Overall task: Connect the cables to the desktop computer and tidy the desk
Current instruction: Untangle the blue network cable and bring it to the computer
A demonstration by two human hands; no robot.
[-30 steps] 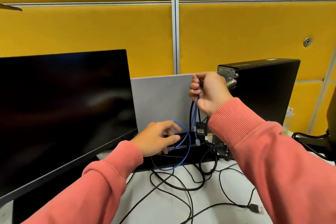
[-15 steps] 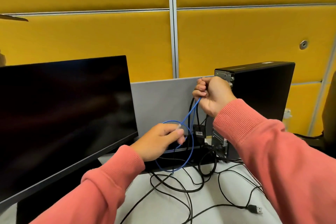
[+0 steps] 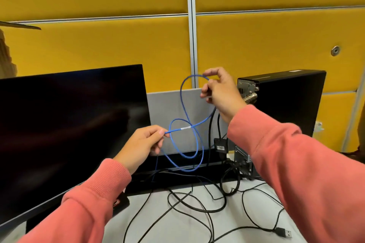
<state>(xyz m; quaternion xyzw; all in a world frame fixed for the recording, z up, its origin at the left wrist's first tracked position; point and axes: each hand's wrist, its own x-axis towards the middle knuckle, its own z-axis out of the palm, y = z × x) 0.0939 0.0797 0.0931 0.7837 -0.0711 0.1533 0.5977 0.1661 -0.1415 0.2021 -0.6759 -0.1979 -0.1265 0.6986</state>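
Observation:
A thin blue cable (image 3: 184, 116) loops in the air between my hands, in front of the grey divider. My left hand (image 3: 143, 143) pinches one end of it, near a white tag on the cable. My right hand (image 3: 220, 90) pinches a higher part of the same cable, just left of the black desktop computer (image 3: 282, 104), whose rear ports face me. Several black cables (image 3: 197, 203) lie tangled on the white desk (image 3: 177, 229), and one ends in a loose USB plug (image 3: 283, 232).
A large dark monitor (image 3: 69, 124) fills the left side. A grey divider (image 3: 167, 108) and yellow partition panels stand behind the desk. A small black adapter box (image 3: 220, 145) hangs on cables beside the computer.
My right hand has let the cable slide and now pinches it higher up, so the loop is wider. My left hand rose and pulled its end leftward. The view has tilted up slightly.

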